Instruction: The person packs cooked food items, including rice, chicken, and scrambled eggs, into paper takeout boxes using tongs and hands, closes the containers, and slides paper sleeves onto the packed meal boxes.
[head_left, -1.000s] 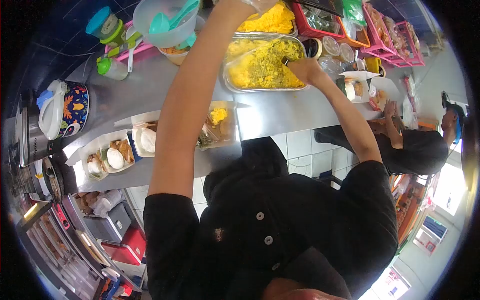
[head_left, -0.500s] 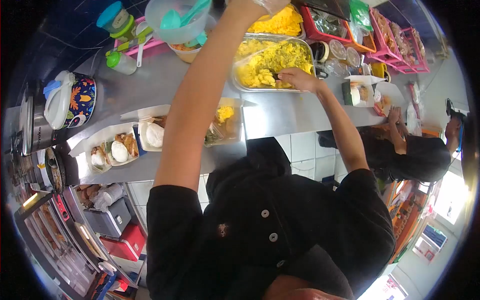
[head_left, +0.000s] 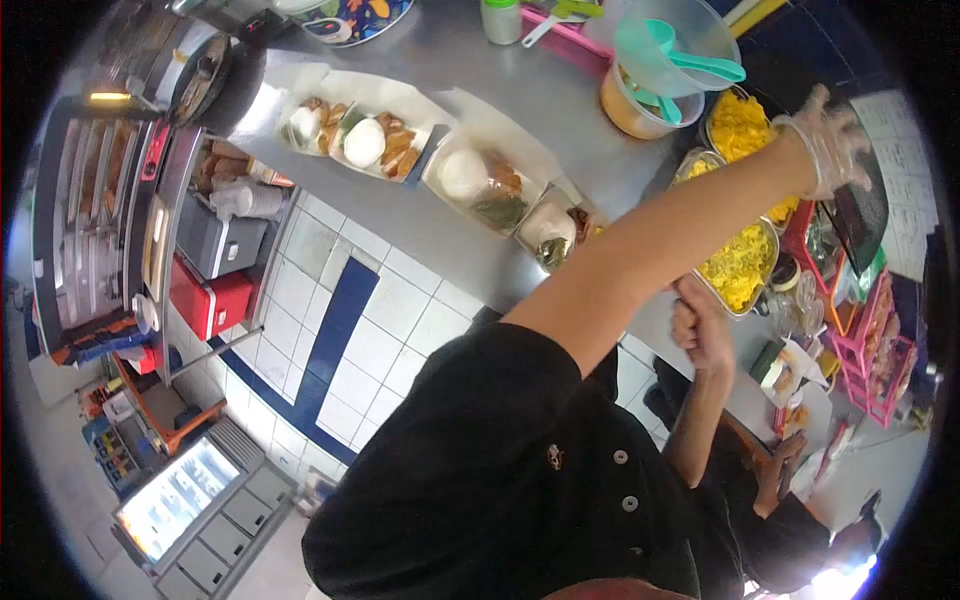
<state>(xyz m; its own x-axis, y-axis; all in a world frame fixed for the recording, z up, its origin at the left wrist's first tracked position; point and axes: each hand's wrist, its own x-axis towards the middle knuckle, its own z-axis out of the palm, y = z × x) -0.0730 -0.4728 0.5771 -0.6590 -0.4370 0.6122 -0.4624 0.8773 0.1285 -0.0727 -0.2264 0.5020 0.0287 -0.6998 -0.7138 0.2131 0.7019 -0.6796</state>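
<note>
My left hand (head_left: 832, 148), in a clear plastic glove, is raised with its fingers spread and holds nothing, over a bowl of yellow food (head_left: 738, 126). Below my left forearm, my right hand (head_left: 702, 328) is closed beside the near edge of a clear tray of yellow food (head_left: 740, 262); whatever it grips is hidden. Open paper boxes line the metal counter: one holds a white mound and brown pieces (head_left: 364, 143), another has a white mound and greens (head_left: 464, 176). A further box (head_left: 550, 226) is partly covered by my arm.
A clear bowl with turquoise spoons (head_left: 668, 60) rests on an orange-filled container (head_left: 630, 112). Pink baskets (head_left: 868, 345) and smaller boxes (head_left: 783, 370) are at the right. A co-worker's hands (head_left: 780, 468) are near the lower right. A pan (head_left: 200, 85) is at upper left.
The view has swung toward the left, showing more floor and shelves. My right hand has left the middle of the yellow food for the tray's near edge. My left hand's spread fingers have come into view.
</note>
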